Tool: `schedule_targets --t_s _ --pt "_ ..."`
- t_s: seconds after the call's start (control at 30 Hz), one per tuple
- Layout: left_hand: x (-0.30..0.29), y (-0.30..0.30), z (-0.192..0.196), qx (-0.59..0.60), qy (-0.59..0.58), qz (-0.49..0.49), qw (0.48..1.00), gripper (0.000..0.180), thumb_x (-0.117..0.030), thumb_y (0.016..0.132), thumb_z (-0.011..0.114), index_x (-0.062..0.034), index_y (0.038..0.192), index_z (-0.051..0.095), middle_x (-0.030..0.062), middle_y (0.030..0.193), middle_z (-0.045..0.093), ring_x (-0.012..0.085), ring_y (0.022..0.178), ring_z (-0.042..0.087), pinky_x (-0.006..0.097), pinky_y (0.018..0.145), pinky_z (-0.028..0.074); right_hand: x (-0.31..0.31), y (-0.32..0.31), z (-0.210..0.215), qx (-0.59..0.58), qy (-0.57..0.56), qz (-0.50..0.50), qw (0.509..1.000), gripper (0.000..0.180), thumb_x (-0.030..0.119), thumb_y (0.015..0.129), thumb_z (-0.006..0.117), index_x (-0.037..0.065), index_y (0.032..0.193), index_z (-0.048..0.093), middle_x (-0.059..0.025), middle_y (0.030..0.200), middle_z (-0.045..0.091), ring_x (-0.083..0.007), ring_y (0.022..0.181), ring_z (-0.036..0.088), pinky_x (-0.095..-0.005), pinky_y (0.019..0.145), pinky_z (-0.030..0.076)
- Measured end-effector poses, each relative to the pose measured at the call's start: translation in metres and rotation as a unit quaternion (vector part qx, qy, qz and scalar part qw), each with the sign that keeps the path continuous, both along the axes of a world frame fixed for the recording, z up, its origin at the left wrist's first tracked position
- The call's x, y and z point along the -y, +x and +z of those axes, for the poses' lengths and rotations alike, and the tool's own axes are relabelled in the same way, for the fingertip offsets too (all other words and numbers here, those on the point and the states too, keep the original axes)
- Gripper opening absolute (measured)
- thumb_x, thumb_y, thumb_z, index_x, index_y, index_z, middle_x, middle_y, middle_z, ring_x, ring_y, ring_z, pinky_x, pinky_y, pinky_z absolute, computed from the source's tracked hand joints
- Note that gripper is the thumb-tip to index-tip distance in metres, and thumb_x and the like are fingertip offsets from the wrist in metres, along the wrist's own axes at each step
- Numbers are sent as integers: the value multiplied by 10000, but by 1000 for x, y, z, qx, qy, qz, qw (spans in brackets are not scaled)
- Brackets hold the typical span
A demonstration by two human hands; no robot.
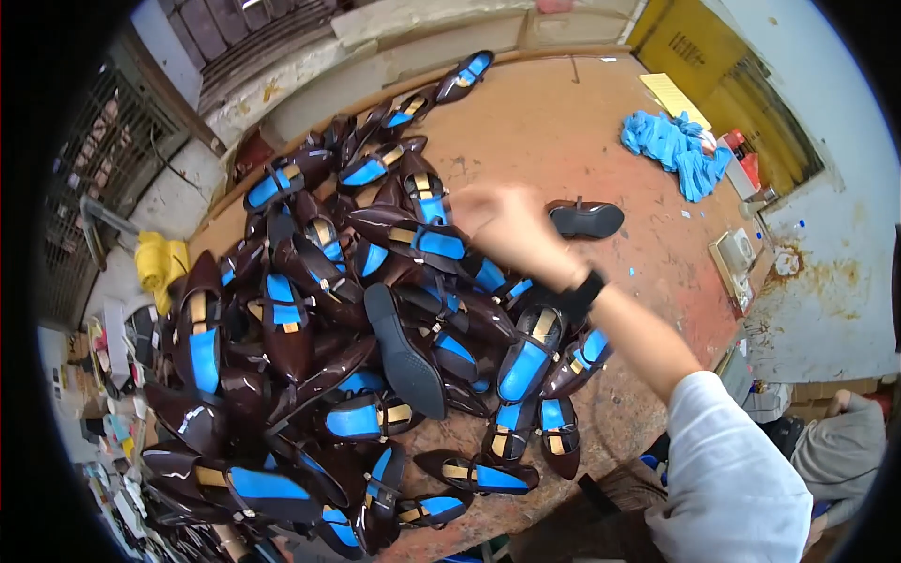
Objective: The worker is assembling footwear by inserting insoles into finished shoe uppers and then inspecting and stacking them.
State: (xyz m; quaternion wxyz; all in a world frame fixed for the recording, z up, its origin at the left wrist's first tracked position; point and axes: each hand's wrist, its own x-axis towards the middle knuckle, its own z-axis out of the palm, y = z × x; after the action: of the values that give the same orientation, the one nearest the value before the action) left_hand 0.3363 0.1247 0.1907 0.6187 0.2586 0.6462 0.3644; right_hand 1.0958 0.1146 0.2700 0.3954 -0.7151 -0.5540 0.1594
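The right hand [507, 220], motion-blurred at upper centre, has fingers whose closure I cannot tell. Just left lies a glossy dark-brown pointed shoe with blue insole [405, 233], toe leftward, long axis nearly level; rightward, well apart from the heap, rests a black-soled strapped shoe [587, 221].

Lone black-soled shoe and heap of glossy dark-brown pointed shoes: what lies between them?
In the head view, the person's blurred bare right hand, over the brown tabletop.
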Motion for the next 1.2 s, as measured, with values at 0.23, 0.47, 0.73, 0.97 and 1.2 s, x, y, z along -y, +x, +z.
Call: schedule_targets --t_s 0.23,0.47,0.73,0.97,1.2 --pt "47 -30 -10 -17 -74 151 986 585 -433 1008 539 -78 1460 430 144 1372 566 304 1257 558 435 1091 450 71 188 -151 -368 -143 -276 876 580 532 977 537 54 1303 566 -141 1222 648 -307 1049 667 -508 878 520" --pt "60 -45 42 -49 -61 291 954 564 -451 1019 514 -82 1441 453 142 1346 588 313 1227 583 438 1085 463 86 167 -185 -371 -246 -220 868 904 339 903 709 161 1524 77 -101 1092 677 -181 1019 651 -412 903 512" --pt "156 37 87 -632 185 164 735 683 -444 1006 561 -38 1511 346 201 1447 473 398 1229 544 486 1044 438 97 128 -194 -480 -124 -152 855 1101 321 847 798 101 1510 -53 -231 1245 590 -249 1145 586 -364 1014 458" --pt "194 526 53 -425 354 -445 704 1066 -321 655 902 -3 1498 332 253 1551 296 430 1409 329 507 1159 292 141 94 -200 -476 -200 -73 853 427 264 928 628 -52 1214 609 -154 1192 669 -215 1052 647 -338 956 506" --pt "207 592 -30 -539 282 -339 717 1062 -202 604 906 -142 1517 368 390 1565 76 570 1446 137 577 1175 228 161 74 -190 -641 -180 -89 741 456 52 905 558 82 1361 559 -90 1267 637 -173 1153 585 -330 898 531"
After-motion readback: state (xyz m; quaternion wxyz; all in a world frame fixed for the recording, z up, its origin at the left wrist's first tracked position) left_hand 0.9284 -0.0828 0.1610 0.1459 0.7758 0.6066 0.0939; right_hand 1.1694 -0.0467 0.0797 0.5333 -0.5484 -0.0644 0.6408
